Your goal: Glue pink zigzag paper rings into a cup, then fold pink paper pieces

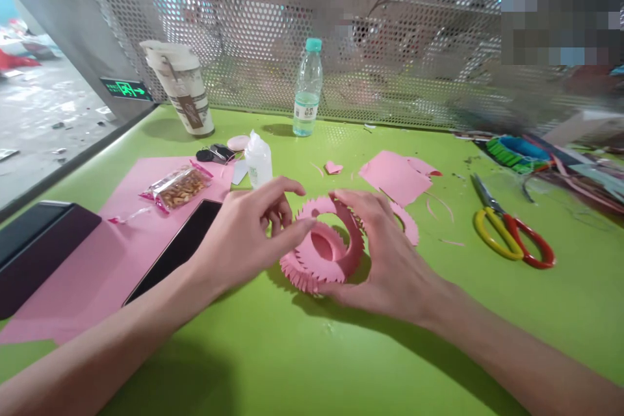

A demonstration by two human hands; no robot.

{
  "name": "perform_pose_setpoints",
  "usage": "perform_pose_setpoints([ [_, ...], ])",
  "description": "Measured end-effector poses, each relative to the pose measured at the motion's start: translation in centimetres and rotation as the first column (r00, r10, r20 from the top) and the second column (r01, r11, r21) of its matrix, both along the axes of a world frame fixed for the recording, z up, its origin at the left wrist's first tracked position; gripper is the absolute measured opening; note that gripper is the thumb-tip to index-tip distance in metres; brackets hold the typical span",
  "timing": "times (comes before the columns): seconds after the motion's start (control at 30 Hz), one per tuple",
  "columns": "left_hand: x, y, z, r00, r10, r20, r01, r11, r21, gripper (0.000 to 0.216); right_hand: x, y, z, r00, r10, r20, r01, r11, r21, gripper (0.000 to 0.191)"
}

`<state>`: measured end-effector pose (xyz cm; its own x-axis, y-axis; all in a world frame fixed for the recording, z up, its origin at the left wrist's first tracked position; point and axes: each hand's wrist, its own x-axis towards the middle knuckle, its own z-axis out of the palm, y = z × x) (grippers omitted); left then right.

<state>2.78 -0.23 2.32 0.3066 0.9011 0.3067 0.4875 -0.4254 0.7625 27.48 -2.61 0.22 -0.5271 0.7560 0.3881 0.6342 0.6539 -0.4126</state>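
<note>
A pink paper ring with a notched, fringed edge (351, 253) stands on the green table, with a smaller pink ring-like piece inside it. My right hand (385, 247) spans its right side, fingers on the far rim and thumb at the near edge. Beside its left side is my left hand (258, 227), fingers curled loosely, thumb and forefinger apart, the thumb tip over the ring's rim. Nothing shows in the left hand. Another notched pink paper ring (409, 224) lies behind my right hand, partly hidden. A cut pink paper sheet (397, 175) and a small pink paper heart (333, 168) lie beyond.
Scissors (507, 227) with yellow and red handles lie right. At left are a phone (175, 250), pink paper (117, 227), a snack packet (178, 187) and a dark case (43, 253). A white-capped bottle (258, 159), cup (182, 88) and water bottle (307, 91) stand farther back.
</note>
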Motion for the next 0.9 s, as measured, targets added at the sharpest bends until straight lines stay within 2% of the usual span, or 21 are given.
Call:
perform_pose_setpoints([
  [0.07,0.3,-0.2,0.0,0.996,-0.064,0.055,0.07,0.989,-0.13,0.035,-0.3,-0.1,0.0,0.999,-0.033,-0.027,0.034,0.998,0.053,0.112],
  [0.17,0.6,-0.2,0.0,0.978,-0.072,0.195,0.126,0.951,-0.281,0.036,-0.5,-0.1,0.0,0.998,-0.04,-0.055,0.042,0.998,0.042,0.107],
  [0.27,0.3,0.1,0.2,0.93,-0.097,0.355,0.238,0.894,-0.378,0.034,-0.2,0.1,0.2,0.981,-0.059,-0.186,0.063,0.998,0.011,0.072],
  [0.37,0.1,0.3,0.4,0.89,-0.139,0.435,0.336,0.844,-0.418,0.027,0.3,0.2,0.6,0.934,-0.103,-0.342,0.093,0.995,-0.046,0.036],
  [0.47,0.2,0.3,0.4,0.871,-0.174,0.459,0.398,0.797,-0.454,0.022,0.4,0.0,0.9,0.879,-0.13,-0.46,0.003,0.964,-0.268,0.022],
  [0.57,0.4,0.2,0.3,0.874,-0.177,0.452,0.413,0.761,-0.501,0.023,0.1,-0.3,0.9,0.818,-0.205,-0.537,-0.121,0.852,-0.51,0.017],
  [0.67,0.5,0.2,0.0,0.888,-0.127,0.441,0.369,0.768,-0.523,0.029,-0.2,-0.1,0.8,0.758,-0.283,-0.588,-0.188,0.768,-0.612,0.02],
  [0.73,0.4,0.4,-0.1,0.89,-0.101,0.444,0.349,0.779,-0.521,0.033,-0.2,0.2,0.8,0.722,-0.328,-0.61,-0.189,0.754,-0.629,0.023],
  [0.9,0.4,0.6,-0.2,0.913,-0.05,0.404,0.272,0.814,-0.514,0.044,0.1,0.8,0.6,0.683,-0.378,-0.624,-0.149,0.765,-0.627,0.025],
])
